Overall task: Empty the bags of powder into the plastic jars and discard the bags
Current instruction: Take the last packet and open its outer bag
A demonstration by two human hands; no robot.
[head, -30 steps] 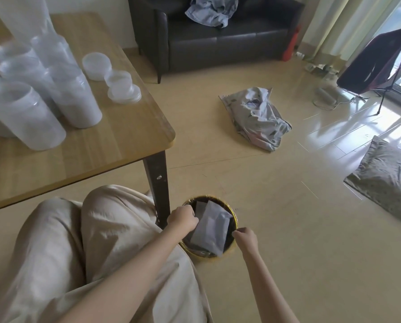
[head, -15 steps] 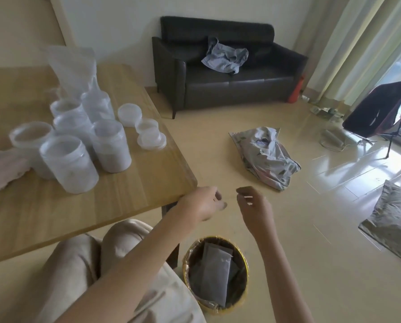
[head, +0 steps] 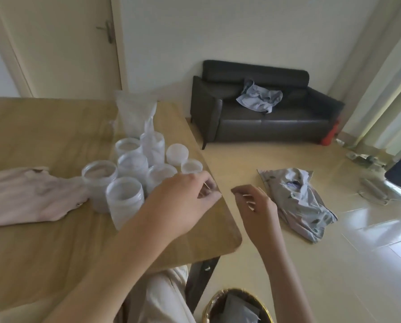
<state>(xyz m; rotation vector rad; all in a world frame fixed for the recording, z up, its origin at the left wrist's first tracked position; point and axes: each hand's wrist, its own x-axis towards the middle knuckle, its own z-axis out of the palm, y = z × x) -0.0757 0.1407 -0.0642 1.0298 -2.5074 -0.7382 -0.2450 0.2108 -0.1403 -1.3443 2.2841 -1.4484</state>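
Several clear plastic jars (head: 124,201) stand clustered on the wooden table (head: 55,241), some holding pale powder. A translucent bag of powder (head: 134,115) stands upright behind them. Loose lids (head: 177,153) lie to the right of the jars. My left hand (head: 185,201) hovers over the table's right edge beside the jars, fingers loosely curled, holding nothing. Just off the table edge, my right hand (head: 256,206) hangs in the air, also empty with relaxed fingers. A gold-rimmed bin (head: 235,306) on the floor below holds a discarded grey bag (head: 238,310).
A pinkish cloth (head: 29,194) lies on the table's left side. A black table leg (head: 200,283) stands beside the bin. Crumpled grey fabric (head: 299,201) lies on the floor, and a dark sofa (head: 264,113) stands by the far wall.
Both hands let go of the grey bag in the bin and rose to table height. The view tilted up from the bin toward the jars.
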